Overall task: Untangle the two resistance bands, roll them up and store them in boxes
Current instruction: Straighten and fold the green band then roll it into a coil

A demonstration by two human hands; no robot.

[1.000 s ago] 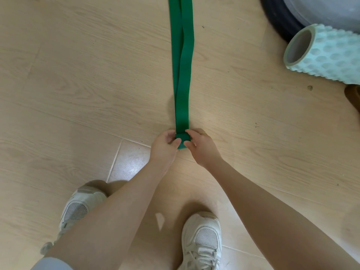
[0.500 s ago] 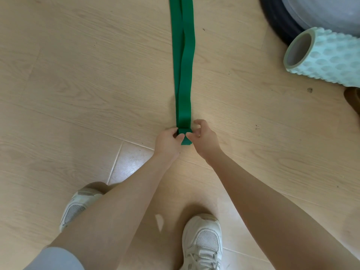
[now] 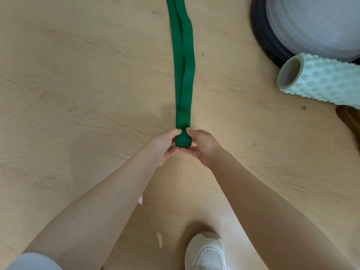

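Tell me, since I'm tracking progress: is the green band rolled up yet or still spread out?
Mostly spread out. Only the near end of the green band is rolled, gripped between left hand and right hand.

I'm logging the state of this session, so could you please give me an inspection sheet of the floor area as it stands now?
Surface: light wood-look floor, with a few small dark specks.
Job's things: one green resistance band laid flat, running away from the person out of view at the top; its near end is a small started roll. No second band or boxes seen.
Clutter: mint textured foam roller at right, lying against a grey dome trainer with a dark base; a brown object cut off at the right edge.
Grips: left hand and right hand each pinch a side of the roll.
Cables: nothing seen.
Surroundings: one white shoe at the bottom edge.
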